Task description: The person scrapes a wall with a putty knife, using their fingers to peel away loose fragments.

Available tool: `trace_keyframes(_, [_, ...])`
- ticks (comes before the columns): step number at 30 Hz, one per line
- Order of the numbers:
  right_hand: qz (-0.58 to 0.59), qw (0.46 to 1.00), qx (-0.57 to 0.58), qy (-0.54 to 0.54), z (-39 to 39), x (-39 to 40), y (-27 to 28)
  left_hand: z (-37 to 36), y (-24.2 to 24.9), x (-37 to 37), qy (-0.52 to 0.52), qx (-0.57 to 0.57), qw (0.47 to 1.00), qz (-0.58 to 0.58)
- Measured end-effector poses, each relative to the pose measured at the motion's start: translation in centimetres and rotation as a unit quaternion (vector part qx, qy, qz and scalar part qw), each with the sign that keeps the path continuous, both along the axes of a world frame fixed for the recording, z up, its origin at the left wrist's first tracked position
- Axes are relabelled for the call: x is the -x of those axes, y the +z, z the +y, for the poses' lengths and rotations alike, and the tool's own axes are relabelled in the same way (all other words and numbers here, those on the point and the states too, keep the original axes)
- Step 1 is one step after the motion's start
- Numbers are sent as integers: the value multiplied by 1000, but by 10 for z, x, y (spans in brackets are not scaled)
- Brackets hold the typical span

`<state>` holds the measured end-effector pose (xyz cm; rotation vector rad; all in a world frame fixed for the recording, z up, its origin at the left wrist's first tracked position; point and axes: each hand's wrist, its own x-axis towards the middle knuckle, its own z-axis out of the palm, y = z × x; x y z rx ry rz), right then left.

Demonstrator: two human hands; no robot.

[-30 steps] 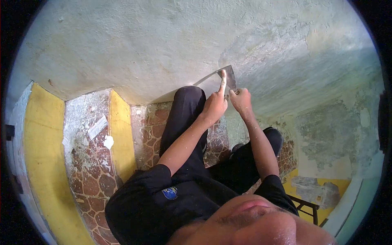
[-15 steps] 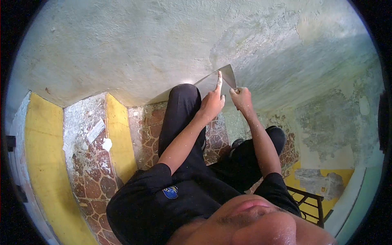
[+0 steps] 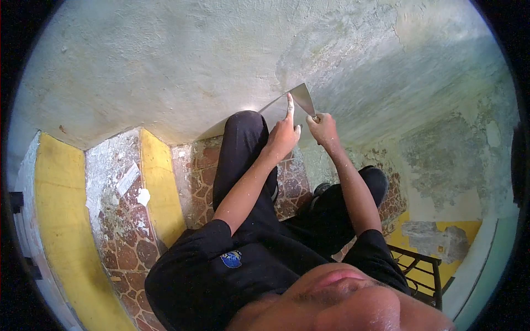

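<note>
My right hand is wrapped round the handle of a scraper. Its broad metal blade lies against the pale, rough plaster wall. Beside it, the outstretched index finger of my left hand reaches up to the blade's left corner. The left thumb stands apart, and the remaining fingers are partly curled. Whitish dust marks both hands and forearms. A worn, darker patch of wall lies just above the blade.
Steps with yellow risers and brown patterned tile treads run down the left. White flakes lie on one tread. My bent knee is close to the wall. A dark metal frame stands at lower right.
The view has shifted slightly, so both hands and the scraper appear a little further left and higher. Against the wall, the blade and pointing finger look nearly unmoved.
</note>
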<state>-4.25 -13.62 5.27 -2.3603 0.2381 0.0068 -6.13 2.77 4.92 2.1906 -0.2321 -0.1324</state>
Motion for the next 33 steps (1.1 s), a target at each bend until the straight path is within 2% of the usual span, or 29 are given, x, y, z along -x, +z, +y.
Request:
trace_keyframes(4, [-10,999,49,3,-6,-5,-5,0,-4,-2,-4,1,1000,-3])
trace_keyframes(7, [-5,999,45,1,-7,-4,-7,-1,-1,-2,-10,2,999,37])
trace_keyframes(11, [10,999,47,-7,-5,-7,-15,-2,-4,-1,-8,3,1000,23])
trace_keyframes(13, [-65,995,73,4,-1,-7,-20,-2,-4,-2,-15,5,1000,27])
trace_keyframes(16, [4,998,67,-9,5,-8,-6,-2,-1,0,-13,-4,1000,13])
trace_keyframes(23, [18,998,57,-37,11,-26,-35,0,0,2,-4,-10,1000,-10])
trace_keyframes(26, [26,999,28,-30,9,-27,-42,-1,1,2,-5,4,1000,-6])
trace_keyframes(33, [126,976,-172,-50,20,-14,-20,-1,6,5,0,-13,1000,-2])
